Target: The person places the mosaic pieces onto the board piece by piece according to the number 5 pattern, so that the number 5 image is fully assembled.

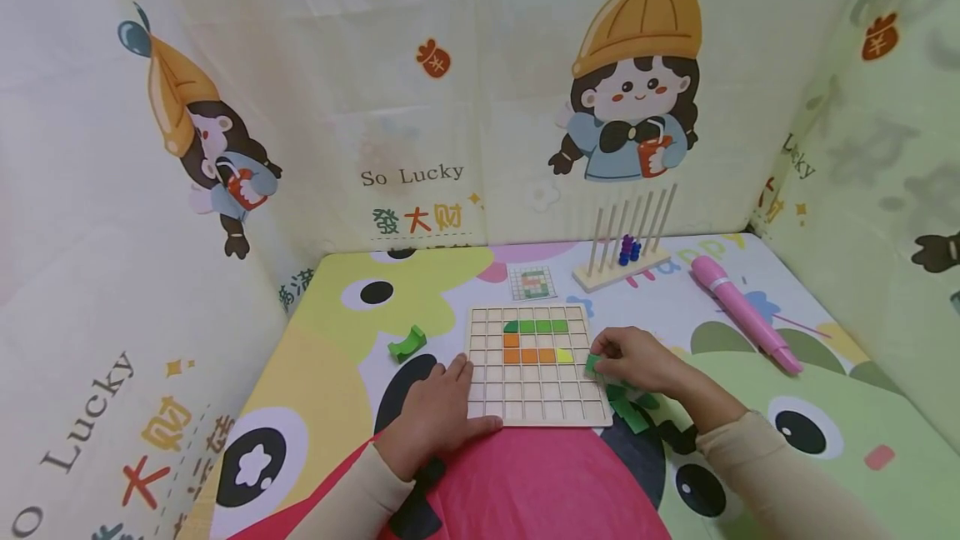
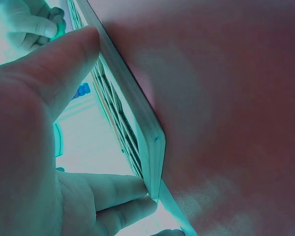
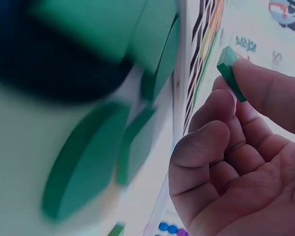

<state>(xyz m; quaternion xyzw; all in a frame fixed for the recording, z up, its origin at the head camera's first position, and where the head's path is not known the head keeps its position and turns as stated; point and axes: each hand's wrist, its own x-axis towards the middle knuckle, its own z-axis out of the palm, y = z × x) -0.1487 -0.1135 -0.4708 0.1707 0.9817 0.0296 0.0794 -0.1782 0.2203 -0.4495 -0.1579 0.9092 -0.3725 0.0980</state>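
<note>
Cartoon-print tabletop (image 1: pixel 322 336) bears wooden grid board (image 1: pixel 537 395). Left hand (image 1: pixel 435 411), fingers spread, touches board's edge; right hand (image 1: pixel 637 358) pinches green tile (image 1: pixel 592 363).

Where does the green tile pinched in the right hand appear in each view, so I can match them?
Head: right of centre, the green tile in the right hand, by the right edge of the wooden grid board.
Left wrist: upper left, partly hidden by that hand.
Right wrist: upper right, seen close up.
Shared landmark: the wooden grid board.
</note>
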